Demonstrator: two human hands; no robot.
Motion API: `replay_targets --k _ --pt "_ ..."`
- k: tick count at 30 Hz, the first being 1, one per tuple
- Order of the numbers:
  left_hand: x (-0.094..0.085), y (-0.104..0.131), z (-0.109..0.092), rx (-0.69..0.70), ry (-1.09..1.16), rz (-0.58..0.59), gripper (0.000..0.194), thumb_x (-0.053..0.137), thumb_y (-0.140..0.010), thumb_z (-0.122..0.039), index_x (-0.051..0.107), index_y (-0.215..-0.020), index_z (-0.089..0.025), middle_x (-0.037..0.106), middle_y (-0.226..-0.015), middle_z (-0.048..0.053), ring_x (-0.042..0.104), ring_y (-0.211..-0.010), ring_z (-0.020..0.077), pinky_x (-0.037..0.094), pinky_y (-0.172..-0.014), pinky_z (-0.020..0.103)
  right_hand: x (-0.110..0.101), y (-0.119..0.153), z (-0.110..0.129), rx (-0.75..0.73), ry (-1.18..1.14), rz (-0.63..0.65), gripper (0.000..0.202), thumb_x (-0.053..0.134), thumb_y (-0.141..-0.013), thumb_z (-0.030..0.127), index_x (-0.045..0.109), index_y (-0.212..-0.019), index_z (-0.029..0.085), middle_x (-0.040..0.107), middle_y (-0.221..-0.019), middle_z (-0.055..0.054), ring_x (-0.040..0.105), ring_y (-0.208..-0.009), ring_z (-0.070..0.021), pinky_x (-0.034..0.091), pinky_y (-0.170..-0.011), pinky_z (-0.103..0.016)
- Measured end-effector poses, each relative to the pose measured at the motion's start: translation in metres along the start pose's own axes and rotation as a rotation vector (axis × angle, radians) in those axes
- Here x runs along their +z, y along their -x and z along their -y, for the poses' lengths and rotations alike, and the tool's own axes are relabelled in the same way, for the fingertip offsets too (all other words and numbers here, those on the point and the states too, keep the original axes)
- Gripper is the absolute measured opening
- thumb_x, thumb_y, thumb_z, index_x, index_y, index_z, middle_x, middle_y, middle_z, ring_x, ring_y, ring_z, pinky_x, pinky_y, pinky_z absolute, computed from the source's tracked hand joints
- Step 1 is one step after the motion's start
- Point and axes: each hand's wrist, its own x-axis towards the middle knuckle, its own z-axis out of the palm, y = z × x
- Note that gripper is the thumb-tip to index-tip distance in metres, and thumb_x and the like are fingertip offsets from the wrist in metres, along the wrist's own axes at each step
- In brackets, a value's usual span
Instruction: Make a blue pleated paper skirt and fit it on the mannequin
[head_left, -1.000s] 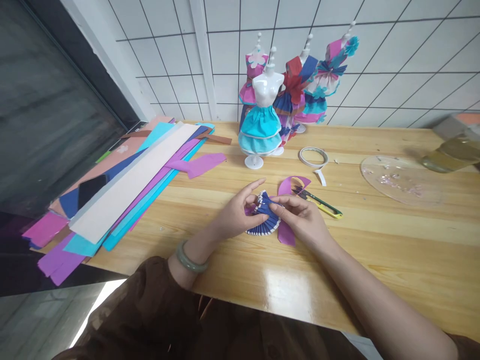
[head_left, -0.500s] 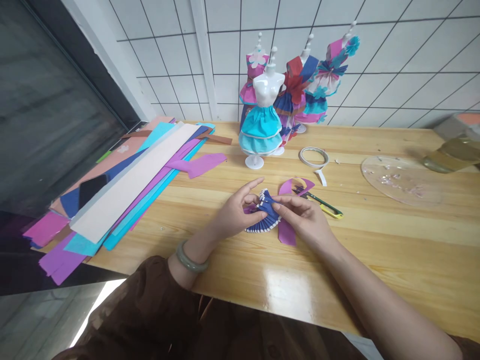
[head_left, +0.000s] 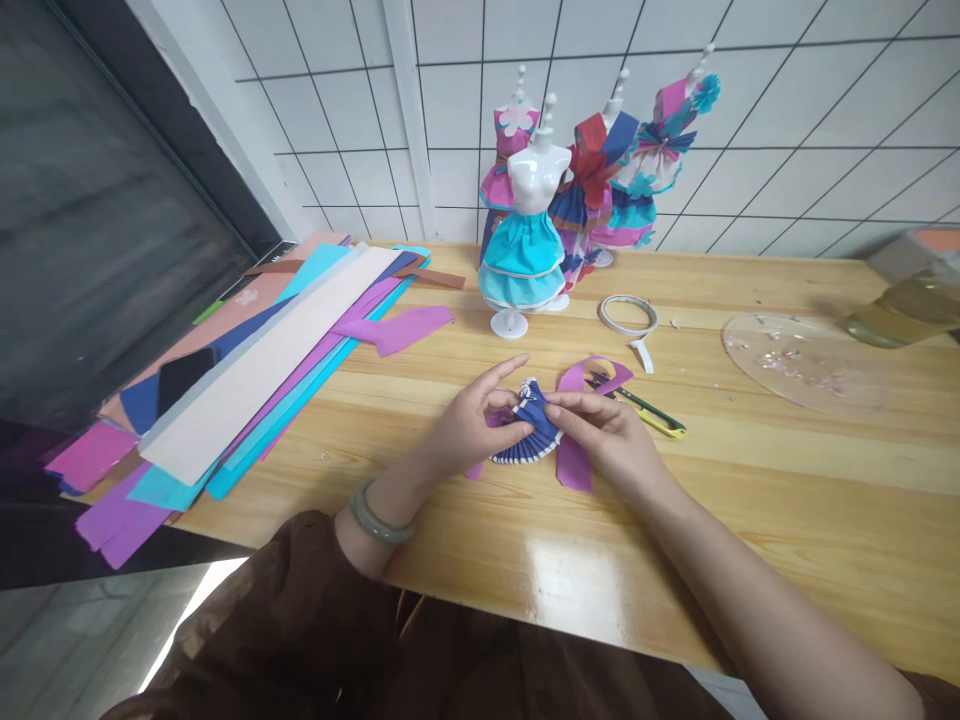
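Between my hands is a dark blue pleated paper fan with a white edge, curved into a partial round. My left hand pinches its left side, thumb on top and index finger stretched out above. The fingertips of my right hand grip the fan's upper right part. A purple paper strip lies under and beside the fan, with its far end curled in a loop. Just beyond my right hand lie a green-and-yellow tool, its kind partly hidden, and dark tips next to the loop.
A stack of coloured paper strips fills the left, with a dark phone on it. Small mannequins in paper dresses, one with a turquoise skirt, stand at the back. A tape roll, a clear plate and a glass jar are rightward.
Both hands hold nearly the same pose on the pleated fan. A bit more purple paper shows at the fan's lower left.
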Motion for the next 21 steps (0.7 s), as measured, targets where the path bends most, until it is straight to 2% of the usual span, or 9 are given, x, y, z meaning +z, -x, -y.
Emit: replay_targets --k 5,9,12,15,21 --pt "-0.0010 -0.0001 -0.0012 0.016 -0.013 -0.020 0.078 0.065 -0.069 -0.012 0.030 -0.139 -0.019 0.066 -0.084 0.002 0.062 -0.085 0.0137 0.048 -0.083 0.028 -0.0005 -0.0008 -0.0019 -0.010 -0.011 0.004 0.017 0.072 -0.070 0.031 0.073 -0.084 0.022 0.073 -0.082 -0.003 0.067 -0.079 -0.0176 0.051 -0.081 -0.035" --pt "-0.0007 0.0005 -0.0002 0.031 -0.046 -0.028 0.078 0.065 -0.070 -0.012 0.030 -0.139 -0.019 0.066 -0.091 0.005 0.061 -0.087 0.0142 0.048 -0.083 0.027 0.0008 0.0010 -0.0038 -0.070 0.020 0.033 0.017 0.070 -0.073 0.030 0.072 -0.089 0.023 0.072 -0.089 -0.003 0.066 -0.082 -0.0173 0.051 -0.079 -0.033" --pt "0.0002 0.0010 0.0011 0.017 -0.015 0.015 0.080 0.064 -0.070 -0.012 0.026 -0.140 -0.020 0.067 -0.096 0.006 0.061 -0.089 0.0149 0.047 -0.085 0.028 0.0014 0.0021 -0.0037 -0.084 0.032 0.028 0.017 0.070 -0.073 0.030 0.071 -0.088 0.022 0.072 -0.090 -0.004 0.066 -0.082 -0.0176 0.051 -0.079 -0.034" --pt "0.0014 0.0010 0.0013 -0.022 0.035 0.060 0.086 0.065 -0.069 -0.012 0.020 -0.142 -0.021 0.067 -0.092 0.005 0.062 -0.085 0.0139 0.047 -0.082 0.028 0.0018 0.0027 -0.0026 -0.074 0.041 0.010 0.018 0.070 -0.072 0.032 0.072 -0.088 0.022 0.072 -0.089 -0.005 0.066 -0.081 -0.0186 0.052 -0.079 -0.036" --pt "0.0006 0.0011 0.0005 -0.066 0.053 0.052 0.089 0.067 -0.068 -0.014 0.019 -0.143 -0.021 0.068 -0.082 0.002 0.062 -0.078 0.0132 0.047 -0.078 0.027 0.0024 0.0026 -0.0011 -0.025 0.016 0.006 0.022 0.072 -0.070 0.034 0.072 -0.088 0.021 0.072 -0.091 -0.005 0.066 -0.086 -0.0211 0.050 -0.083 -0.040"
